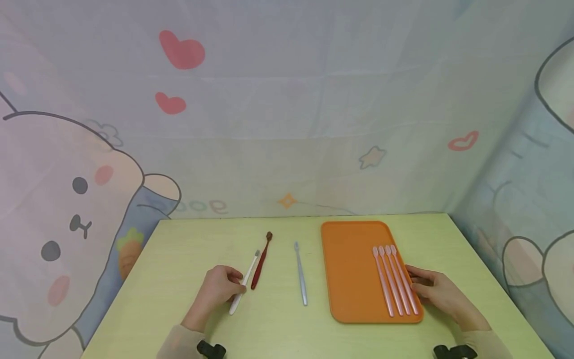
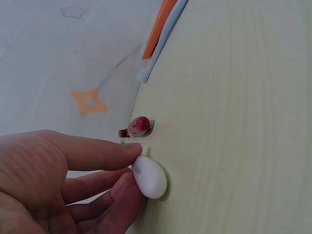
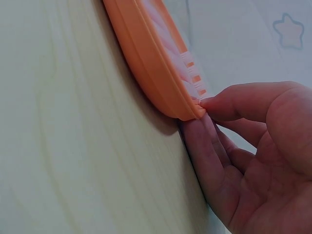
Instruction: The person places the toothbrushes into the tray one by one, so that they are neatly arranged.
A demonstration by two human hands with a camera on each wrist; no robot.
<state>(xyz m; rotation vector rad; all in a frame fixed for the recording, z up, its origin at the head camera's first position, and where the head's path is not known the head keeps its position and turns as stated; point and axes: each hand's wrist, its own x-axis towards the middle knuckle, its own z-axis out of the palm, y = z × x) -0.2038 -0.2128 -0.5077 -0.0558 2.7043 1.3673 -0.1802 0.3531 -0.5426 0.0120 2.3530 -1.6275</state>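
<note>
In the head view my left hand (image 1: pixel 218 286) pinches a white toothbrush (image 1: pixel 234 305) between thumb and fingers, low over the table. The left wrist view shows the rounded end of its white handle (image 2: pixel 152 179) close to the tabletop. Just right of it lies a dark red toothbrush (image 1: pixel 260 269), bristle end away from me. A light blue toothbrush (image 1: pixel 301 276) lies by itself farther right. My right hand (image 1: pixel 444 297) pinches the right rim of an orange tray (image 1: pixel 352 279); the right wrist view shows the thumb on top of the rim (image 3: pixel 187 109) and fingers beneath.
Several pink toothbrushes (image 1: pixel 392 284) lie side by side along the right part of the tray. The pale yellow-green table (image 1: pixel 278 329) ends at a printed cloth backdrop (image 1: pixel 287 109) behind and at the right.
</note>
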